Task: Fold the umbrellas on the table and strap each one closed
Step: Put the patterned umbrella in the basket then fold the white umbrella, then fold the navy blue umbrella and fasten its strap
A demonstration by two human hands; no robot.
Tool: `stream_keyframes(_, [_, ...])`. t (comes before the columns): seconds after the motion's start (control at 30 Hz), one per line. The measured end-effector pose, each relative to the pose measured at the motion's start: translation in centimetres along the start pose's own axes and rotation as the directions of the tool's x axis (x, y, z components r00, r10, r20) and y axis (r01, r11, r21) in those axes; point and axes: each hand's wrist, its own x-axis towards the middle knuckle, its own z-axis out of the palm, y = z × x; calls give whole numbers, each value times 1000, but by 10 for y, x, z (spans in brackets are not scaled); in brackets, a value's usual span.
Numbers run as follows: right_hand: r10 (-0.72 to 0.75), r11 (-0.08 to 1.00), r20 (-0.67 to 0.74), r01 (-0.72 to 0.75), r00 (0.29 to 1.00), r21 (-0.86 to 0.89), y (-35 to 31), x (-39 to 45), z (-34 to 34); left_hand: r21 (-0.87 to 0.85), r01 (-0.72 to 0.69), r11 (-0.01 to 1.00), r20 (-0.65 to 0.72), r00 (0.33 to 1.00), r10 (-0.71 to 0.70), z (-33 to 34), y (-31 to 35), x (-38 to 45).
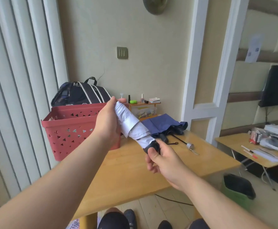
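Observation:
A folded white umbrella (131, 125) is held in the air above the wooden table (126, 169), tilted from upper left down to lower right. My left hand (107, 120) grips its rolled canopy near the top end. My right hand (164, 160) grips its black handle at the lower end. A white strap band runs round the canopy's middle. A blue umbrella (164, 124) lies on the table behind, its canopy loose and its black handle pointing toward me.
A red perforated basket (69, 128) stands on the table's left side, with a dark bag (79, 94) behind it. A small shelf with bottles (143, 103) sits against the wall. A green bin (237, 189) stands on the floor to the right, beside a second table (257, 154).

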Motion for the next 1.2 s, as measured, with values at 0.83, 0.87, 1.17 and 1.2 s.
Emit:
stream_keyframes(0.83, [-98, -26, 352, 351, 931, -936, -15, 434, 116, 886, -189, -422, 158, 981, -109, -237, 48, 314])
stream_keyframes(0.87, [-36, -58, 383, 381, 923, -923, -6, 443, 125, 857, -202, -475, 137, 976, -169, -242, 44, 320])
stream_keyframes(1.17, [402, 60, 527, 553, 749, -831, 35, 472, 149, 738, -265, -621, -172, 815, -553, -264, 0, 337])
stream_keyframes(1.2, [412, 85, 517, 533, 750, -842, 36, 471, 147, 736, -264, -623, -189, 804, -564, -260, -1, 335])
